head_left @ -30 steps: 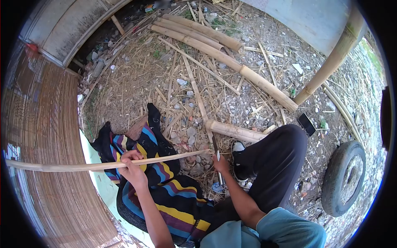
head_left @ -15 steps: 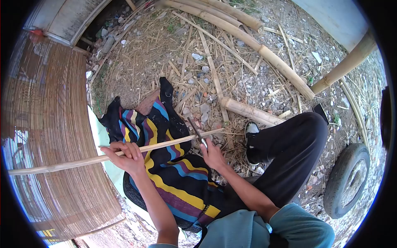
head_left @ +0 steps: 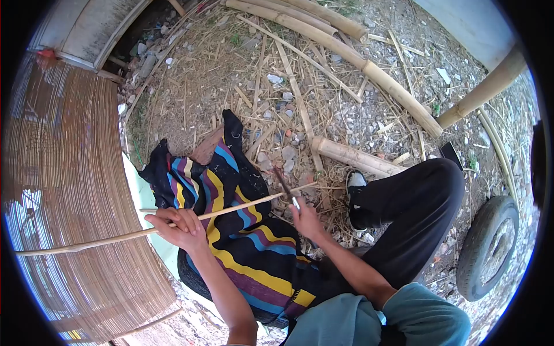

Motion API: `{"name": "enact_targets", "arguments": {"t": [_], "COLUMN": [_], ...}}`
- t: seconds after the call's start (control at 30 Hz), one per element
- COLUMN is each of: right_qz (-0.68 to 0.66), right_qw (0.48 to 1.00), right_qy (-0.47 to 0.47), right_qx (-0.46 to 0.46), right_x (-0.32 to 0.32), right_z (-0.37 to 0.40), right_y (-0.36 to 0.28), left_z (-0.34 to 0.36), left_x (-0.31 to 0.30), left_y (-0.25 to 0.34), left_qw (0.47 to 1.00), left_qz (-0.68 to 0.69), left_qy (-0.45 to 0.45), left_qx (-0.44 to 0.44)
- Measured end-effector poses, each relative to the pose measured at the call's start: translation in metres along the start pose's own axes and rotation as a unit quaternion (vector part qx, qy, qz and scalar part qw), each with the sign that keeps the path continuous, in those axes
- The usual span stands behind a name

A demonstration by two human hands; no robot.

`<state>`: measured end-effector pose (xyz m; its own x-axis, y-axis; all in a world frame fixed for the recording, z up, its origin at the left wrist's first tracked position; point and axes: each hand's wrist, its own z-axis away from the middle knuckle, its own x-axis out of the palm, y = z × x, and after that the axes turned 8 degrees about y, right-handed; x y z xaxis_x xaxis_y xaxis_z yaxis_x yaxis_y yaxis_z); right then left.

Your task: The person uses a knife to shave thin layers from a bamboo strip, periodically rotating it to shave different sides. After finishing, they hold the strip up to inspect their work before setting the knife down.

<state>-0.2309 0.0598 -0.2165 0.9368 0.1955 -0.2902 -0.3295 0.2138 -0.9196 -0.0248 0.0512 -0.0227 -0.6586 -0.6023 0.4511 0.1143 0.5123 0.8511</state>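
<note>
A long, thin bamboo strip [head_left: 245,205] lies slantwise across my lap, its far left part over the woven mat. My left hand [head_left: 182,228] wraps its fingers round the strip near its middle. In my right hand [head_left: 307,220] is a knife [head_left: 286,185], gripped by the handle, its blade pointing up and left. The blade crosses the strip close to its right end. Under both hands a black cloth with yellow, blue and purple stripes [head_left: 248,274] covers my lap and one leg.
A slatted bamboo mat [head_left: 75,173] stands at the left. Thick bamboo poles [head_left: 398,95] lie on the littered ground ahead, and a shorter bamboo piece [head_left: 358,157] lies near my shoe [head_left: 355,184]. At the right is a tyre [head_left: 468,256], with a dark flat object [head_left: 451,154] beyond my knee.
The knife and my right hand have shifted slightly right and down, nearer the strip's right end. My left hand sits a little lower, and the strip now shows a narrower side.
</note>
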Motion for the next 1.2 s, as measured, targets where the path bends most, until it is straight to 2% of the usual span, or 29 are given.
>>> {"name": "enact_targets", "arguments": {"t": [0.07,0.13,0.2,0.23,0.27,0.33,0.37,0.47,0.53,0.57,0.63,0.7,0.77,0.8,0.87,0.9,0.93,1.0,1.03,1.1,1.2], "right_qz": [0.006,0.014,0.014,0.066,0.064,0.141,0.141,0.100,0.027,0.027,0.084,0.115,0.142,0.135,0.173,0.164,0.167,0.113,0.111,0.039,0.111], "right_qw": [0.998,0.998,1.000,0.996,0.996,0.987,0.987,0.990,0.999,0.998,0.995,0.990,0.970,0.972,0.951,0.969,0.968,0.983,0.983,0.999,0.991], "right_qy": [-0.055,-0.043,-0.008,0.011,0.012,-0.002,0.005,0.036,-0.038,-0.041,-0.033,-0.002,-0.023,-0.012,-0.008,0.095,0.092,0.006,0.005,0.020,-0.006], "right_qx": [-0.018,-0.044,0.014,0.066,0.069,0.076,0.075,0.097,0.027,0.033,-0.033,0.085,0.194,0.194,0.256,0.159,0.161,0.145,0.146,0.022,0.077], "right_x": [0.003,0.011,0.014,0.012,0.005,-0.004,0.001,0.019,0.013,0.019,0.023,0.023,-0.011,-0.012,-0.007,0.017,0.019,0.022,0.028,0.031,0.018], "right_z": [0.003,0.001,-0.002,-0.009,-0.011,-0.018,-0.022,-0.013,-0.007,-0.006,-0.009,-0.022,-0.034,-0.038,-0.033,-0.024,-0.020,-0.019,-0.022,-0.029,-0.037], "right_y": [-0.025,-0.016,0.018,0.044,0.066,0.089,0.090,0.069,0.029,0.026,0.023,0.070,0.125,0.131,0.145,0.161,0.141,0.097,0.086,0.076,0.093], "left_z": [-0.001,-0.004,-0.004,-0.004,-0.002,-0.002,-0.002,-0.012,-0.013,-0.012,-0.009,-0.010,-0.005,-0.005,-0.009,-0.011,-0.012,-0.011,-0.011,-0.013,-0.010], "left_x": [-0.003,-0.009,-0.013,-0.020,-0.022,-0.019,-0.013,-0.024,-0.025,-0.026,-0.029,-0.033,-0.028,-0.023,-0.021,-0.021,-0.020,-0.020,-0.025,-0.028,-0.034], "left_y": [0.001,0.001,0.003,0.002,0.002,0.001,-0.001,-0.004,-0.004,-0.002,-0.002,0.000,0.003,0.002,-0.001,-0.001,-0.001,0.000,0.001,-0.001,0.003], "left_qw": [1.000,1.000,0.997,0.996,0.996,0.998,0.999,0.998,0.996,0.996,0.996,0.997,0.996,0.995,0.995,0.994,0.993,0.990,0.990,0.990,0.993], "left_qz": [0.013,0.018,0.051,0.052,0.051,0.043,0.011,-0.012,0.005,0.004,0.003,0.010,-0.004,-0.013,-0.016,-0.019,-0.021,-0.026,-0.025,-0.022,0.007], "left_qy": [0.002,0.002,-0.048,-0.065,-0.067,-0.027,0.017,0.057,0.093,0.085,0.080,0.068,0.075,0.081,0.082,0.096,0.110,0.130,0.132,0.133,0.118], "left_qx": [0.008,0.013,0.012,0.016,0.014,0.022,0.043,0.030,0.018,0.028,0.038,0.032,0.042,0.055,0.050,0.046,0.044,0.040,0.043,0.044,0.018]}}
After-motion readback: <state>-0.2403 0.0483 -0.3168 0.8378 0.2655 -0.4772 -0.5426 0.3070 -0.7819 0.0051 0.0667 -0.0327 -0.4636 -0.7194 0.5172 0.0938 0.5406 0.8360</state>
